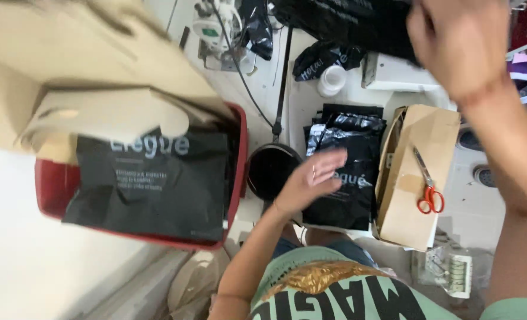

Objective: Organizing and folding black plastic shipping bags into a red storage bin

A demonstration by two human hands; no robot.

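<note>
Left hand (315, 178) open, empty, over black mailer stack (346, 172) edge; right hand (459, 44) blurred, grip unclear.

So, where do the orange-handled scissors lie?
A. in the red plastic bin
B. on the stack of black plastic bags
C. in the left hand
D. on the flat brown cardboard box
D: the orange-handled scissors rest on the flat brown cardboard box, apart from both hands.

One head camera looks steeply down, close above the cluttered floor (334, 101).
</note>
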